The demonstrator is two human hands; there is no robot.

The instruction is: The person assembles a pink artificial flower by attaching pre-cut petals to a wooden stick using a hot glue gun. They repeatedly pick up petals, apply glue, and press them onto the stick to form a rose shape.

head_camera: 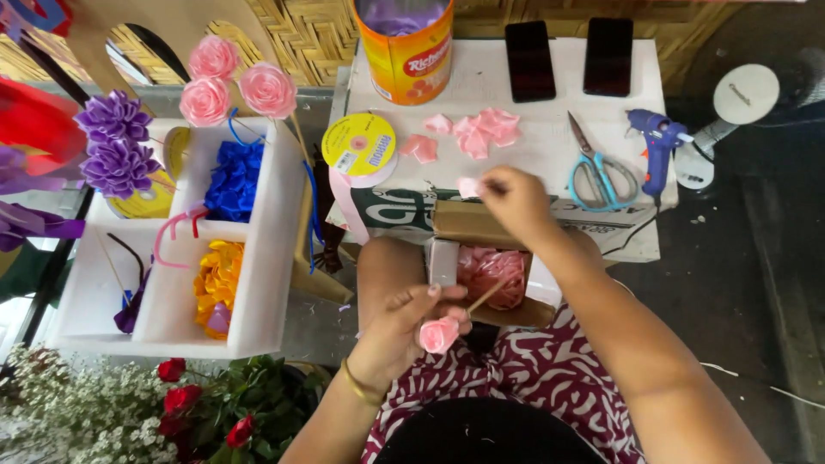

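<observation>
left hand (404,314): grips pink ribbon rosebud (439,334) on its stick
right hand (514,199): pinches a pink petal (469,186)
step: likely adding petals
next: calls for glue gun (655,146)

Soft, even daylight fills the scene, brightest on the white table top (516,94) and the white divided tray (275,232), whose surfaces come close to washing out. Shadows are faint and short; the dark floor at right stays dim. A mild sheen sits on the orange tin (404,51). The wide lens bends straight lines near the edges. The right hand (514,199) is slightly motion-blurred; the white blossoms (77,412) at lower left look soft.
</observation>
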